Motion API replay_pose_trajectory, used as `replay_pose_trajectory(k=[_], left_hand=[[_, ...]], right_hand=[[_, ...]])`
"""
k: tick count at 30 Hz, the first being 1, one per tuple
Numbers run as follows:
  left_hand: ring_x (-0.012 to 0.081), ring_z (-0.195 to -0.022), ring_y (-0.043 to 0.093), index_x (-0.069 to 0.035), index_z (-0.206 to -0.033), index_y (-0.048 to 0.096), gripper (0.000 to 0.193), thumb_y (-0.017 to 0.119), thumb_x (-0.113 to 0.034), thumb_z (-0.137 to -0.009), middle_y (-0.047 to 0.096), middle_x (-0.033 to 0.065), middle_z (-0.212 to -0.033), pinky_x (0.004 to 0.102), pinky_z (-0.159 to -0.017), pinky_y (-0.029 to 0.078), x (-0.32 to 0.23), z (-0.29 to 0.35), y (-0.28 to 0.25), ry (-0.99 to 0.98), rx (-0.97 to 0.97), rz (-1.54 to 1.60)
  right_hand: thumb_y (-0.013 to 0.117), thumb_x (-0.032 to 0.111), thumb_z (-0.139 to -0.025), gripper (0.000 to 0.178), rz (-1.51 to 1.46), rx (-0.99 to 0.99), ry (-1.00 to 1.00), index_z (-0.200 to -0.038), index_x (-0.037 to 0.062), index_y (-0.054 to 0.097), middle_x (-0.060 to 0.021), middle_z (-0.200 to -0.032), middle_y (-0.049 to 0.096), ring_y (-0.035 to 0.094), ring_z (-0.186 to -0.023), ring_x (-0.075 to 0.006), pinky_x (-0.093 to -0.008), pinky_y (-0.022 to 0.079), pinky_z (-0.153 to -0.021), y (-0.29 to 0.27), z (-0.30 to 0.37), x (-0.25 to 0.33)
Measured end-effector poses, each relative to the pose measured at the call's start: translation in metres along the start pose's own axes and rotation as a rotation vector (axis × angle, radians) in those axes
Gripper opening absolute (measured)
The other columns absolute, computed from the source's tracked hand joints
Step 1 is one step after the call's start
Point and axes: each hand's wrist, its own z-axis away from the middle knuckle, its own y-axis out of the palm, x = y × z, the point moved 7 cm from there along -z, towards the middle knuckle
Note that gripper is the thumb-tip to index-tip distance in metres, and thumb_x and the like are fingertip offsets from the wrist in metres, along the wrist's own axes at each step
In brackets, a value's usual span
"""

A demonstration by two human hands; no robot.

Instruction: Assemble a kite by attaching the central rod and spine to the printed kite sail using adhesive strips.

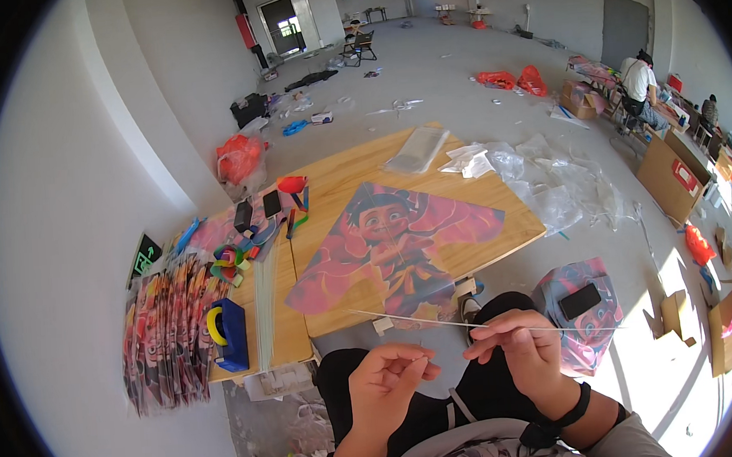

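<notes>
My right hand (522,349) is closed on a thin pale rod (413,317), which lies almost level and sticks out on both sides of the fingers. My left hand (388,386) is beside it over my lap, thumb and fingertips pressed together; whatever is between them is too small to make out. Beyond both hands a printed kite (396,235) with a cartoon figure in red and purple lies spread on the wooden table (331,210). A bundle of similar pale rods (266,306) rests along the table's left part.
Folded printed kites (167,337) hang over the left edge, near a blue tape dispenser (233,337). Clear plastic bags (416,150) lie at the far edge. A black phone (580,301) sits on a print-covered box at right. Another person (641,86) sits far right.
</notes>
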Motion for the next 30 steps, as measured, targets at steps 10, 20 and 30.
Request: replay_pose_trajectory(k=[10,20,30], left_hand=[[0.0208,-0.077,0.071,0.001,-0.106,0.056,0.017,0.061,0.007,-0.092,0.07,0.0167,-0.094,0.0325,-0.072,0.06,-0.011,0.004,-0.019,0.101,-0.112,0.019],[0.0218,-0.076,0.071,0.003,-0.105,0.063,0.014,0.062,0.007,-0.092,0.071,0.0174,-0.094,0.0329,-0.071,0.061,-0.01,0.006,-0.016,0.085,-0.114,0.011],[0.0221,-0.077,0.071,0.003,-0.106,0.064,0.017,0.059,0.009,-0.092,0.071,0.0174,-0.094,0.033,-0.071,0.061,-0.009,0.008,-0.017,0.066,-0.122,0.015]], right_hand=[[0.038,0.024,-0.109,0.027,0.031,-0.191,-0.187,-0.104,0.0034,0.054,-0.0151,-0.083,0.065,0.068,-0.063,-0.0258,-0.0301,0.053,-0.053,-0.043,0.01,0.03],[0.039,0.024,-0.109,0.025,0.046,-0.174,-0.128,-0.102,0.0038,0.053,-0.0141,-0.083,0.064,0.069,-0.065,-0.0245,-0.0293,0.052,-0.056,-0.042,0.012,0.024],[0.04,0.025,-0.109,0.026,0.037,-0.167,-0.129,-0.102,0.0034,0.053,-0.0149,-0.083,0.065,0.068,-0.064,-0.0243,-0.0288,0.052,-0.055,-0.044,0.012,0.023]])
